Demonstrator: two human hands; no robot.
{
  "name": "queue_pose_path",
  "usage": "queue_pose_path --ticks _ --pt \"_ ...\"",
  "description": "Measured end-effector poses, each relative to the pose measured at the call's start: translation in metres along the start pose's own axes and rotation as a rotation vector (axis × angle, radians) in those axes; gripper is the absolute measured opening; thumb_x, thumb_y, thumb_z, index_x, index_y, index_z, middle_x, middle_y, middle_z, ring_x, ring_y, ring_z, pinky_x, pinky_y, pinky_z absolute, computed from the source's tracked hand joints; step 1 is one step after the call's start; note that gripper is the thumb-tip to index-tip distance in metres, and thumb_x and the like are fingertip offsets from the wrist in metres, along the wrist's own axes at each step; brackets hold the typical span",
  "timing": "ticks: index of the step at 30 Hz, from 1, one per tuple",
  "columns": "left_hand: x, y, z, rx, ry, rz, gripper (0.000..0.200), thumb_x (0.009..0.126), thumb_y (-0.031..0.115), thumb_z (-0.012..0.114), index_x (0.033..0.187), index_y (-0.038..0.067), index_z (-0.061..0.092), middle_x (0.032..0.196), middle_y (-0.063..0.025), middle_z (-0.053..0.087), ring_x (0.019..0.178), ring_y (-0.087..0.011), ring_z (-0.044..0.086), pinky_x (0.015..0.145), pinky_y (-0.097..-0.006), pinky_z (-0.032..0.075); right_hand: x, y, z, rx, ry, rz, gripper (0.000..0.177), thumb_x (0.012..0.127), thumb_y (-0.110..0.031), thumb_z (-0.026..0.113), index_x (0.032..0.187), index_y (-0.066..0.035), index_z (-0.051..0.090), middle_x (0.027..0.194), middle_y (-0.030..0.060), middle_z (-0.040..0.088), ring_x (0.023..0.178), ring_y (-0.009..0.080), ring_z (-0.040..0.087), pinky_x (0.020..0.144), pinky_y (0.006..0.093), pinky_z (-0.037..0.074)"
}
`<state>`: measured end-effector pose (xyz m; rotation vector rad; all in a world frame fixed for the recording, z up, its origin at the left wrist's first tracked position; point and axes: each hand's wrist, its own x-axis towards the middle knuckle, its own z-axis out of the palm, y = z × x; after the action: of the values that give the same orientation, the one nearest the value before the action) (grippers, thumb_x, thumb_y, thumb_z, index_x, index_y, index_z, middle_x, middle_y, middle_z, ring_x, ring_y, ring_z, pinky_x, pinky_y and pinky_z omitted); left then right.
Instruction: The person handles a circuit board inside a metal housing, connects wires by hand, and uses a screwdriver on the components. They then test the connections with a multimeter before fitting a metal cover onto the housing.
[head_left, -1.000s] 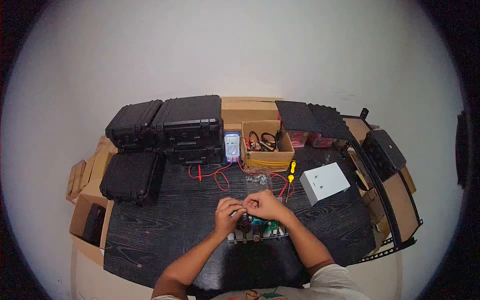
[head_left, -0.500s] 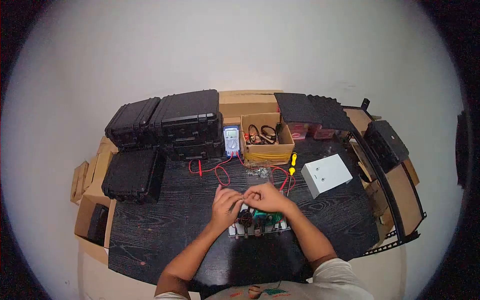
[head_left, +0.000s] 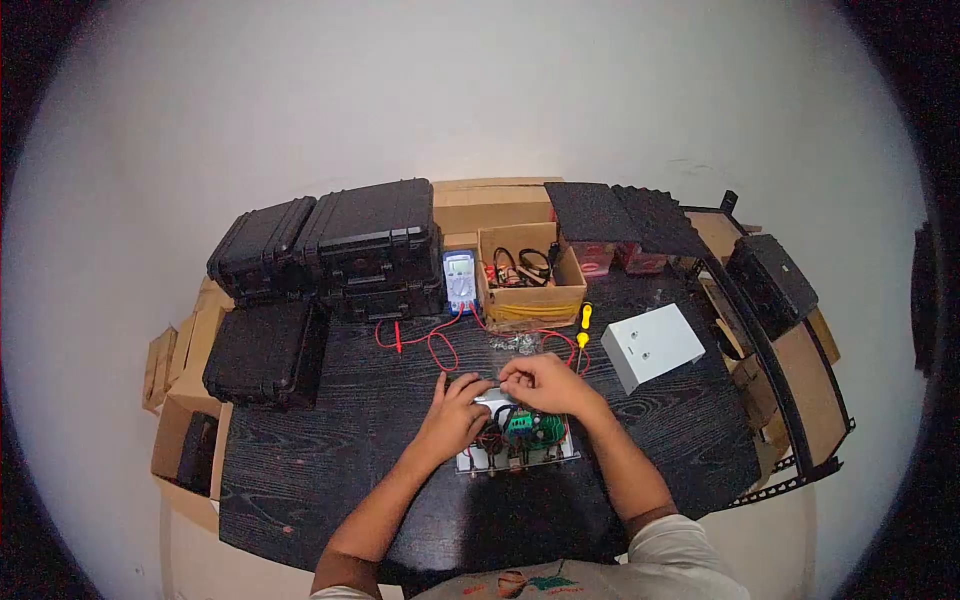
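Note:
An open electronics chassis [head_left: 518,464] with a green circuit board [head_left: 522,423], dark coiled wires and connectors along its front edge lies on the table before me. My left hand [head_left: 455,415] rests over its left rear corner, fingers apart and the thumb close to the wires. At the chassis' rear edge, my right hand [head_left: 548,386] pinches with thumb and forefinger. What sits in that pinch is too small to make out. The fingertips of both hands nearly meet. Just behind them lies a clear bag of small metal parts [head_left: 515,345].
A blue multimeter [head_left: 460,281] with red leads stands beside a cardboard box [head_left: 535,299] of cables. To the right are a yellow screwdriver [head_left: 585,322] and a white metal cover [head_left: 654,347]. Black hard cases [head_left: 368,240] stack at left; a metal shelf [head_left: 775,375] borders the right.
My left fingers have spread from their pinch, and the left thumb has come away from the right fingertips. My right hand has shifted slightly right and up, uncovering more of the circuit board.

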<state>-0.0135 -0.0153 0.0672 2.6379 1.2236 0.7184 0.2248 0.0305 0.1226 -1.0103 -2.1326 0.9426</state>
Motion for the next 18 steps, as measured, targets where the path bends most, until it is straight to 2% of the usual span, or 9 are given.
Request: queue_pose_path --ticks 2,5,8,11,14,18 --pt "0.001 0.002 -0.002 0.032 -0.010 0.001 0.014 0.088 0.018 0.074 0.096 0.008 0.077 0.141 -0.0049 0.058 0.142 -0.0285 0.044 0.118 -0.0704 0.025 0.000 -0.002 0.004 -0.059 0.000 -0.051 0.024 0.090 -0.019 0.075 0.105 -0.001 0.073 0.083 0.0114 0.073 0.075 0.0227 0.070 0.072 0.0355 0.056" --pt "0.001 0.003 -0.003 0.044 -0.023 0.005 0.014 0.089 0.018 0.073 0.098 0.007 0.077 0.142 -0.0046 0.057 0.142 -0.0278 0.044 0.117 -0.0711 0.026 0.000 -0.002 0.009 -0.133 0.000 -0.099 0.024 0.089 -0.022 0.074 0.106 -0.004 0.074 0.093 0.0138 0.073 0.092 0.0318 0.071 0.085 0.0419 0.056" --pt "0.000 0.003 -0.002 0.061 -0.037 0.008 0.015 0.089 0.017 0.073 0.099 0.008 0.077 0.142 -0.0046 0.056 0.142 -0.0277 0.044 0.116 -0.0714 0.028 0.000 0.007 0.016 -0.225 -0.009 -0.142 0.024 0.088 -0.023 0.076 0.104 -0.005 0.075 0.111 0.0129 0.073 0.112 0.0317 0.066 0.097 0.0438 0.051" --pt "0.000 0.001 0.001 0.077 -0.033 0.012 0.016 0.089 0.017 0.073 0.102 0.008 0.077 0.141 -0.0052 0.056 0.142 -0.0276 0.044 0.116 -0.0718 0.028 -0.001 -0.004 0.015 -0.299 -0.095 -0.108 0.025 0.087 -0.025 0.076 0.106 -0.009 0.076 0.127 0.0148 0.067 0.130 0.0347 0.056 0.108 0.0474 0.044" --pt "0.000 0.000 0.003 0.092 -0.025 0.020 0.018 0.089 0.017 0.073 0.105 0.009 0.077 0.141 -0.0058 0.056 0.142 -0.0277 0.044 0.115 -0.0725 0.028 -0.005 0.008 0.022 -0.422 -0.121 -0.147 0.026 0.088 -0.028 0.075 0.108 -0.012 0.076 0.139 0.0166 0.060 0.136 0.0375 0.049 0.113 0.0498 0.040" --pt "0.000 0.000 0.003 0.096 -0.031 0.014 0.020 0.089 0.017 0.073 0.107 0.009 0.077 0.141 -0.0056 0.055 0.142 -0.0277 0.044 0.115 -0.0726 0.028 -0.005 0.009 0.024 -0.409 -0.152 -0.120 0.027 0.088 -0.028 0.074 0.110 -0.013 0.076 0.143 0.0175 0.058 0.140 0.0384 0.046 0.116 0.0505 0.038"
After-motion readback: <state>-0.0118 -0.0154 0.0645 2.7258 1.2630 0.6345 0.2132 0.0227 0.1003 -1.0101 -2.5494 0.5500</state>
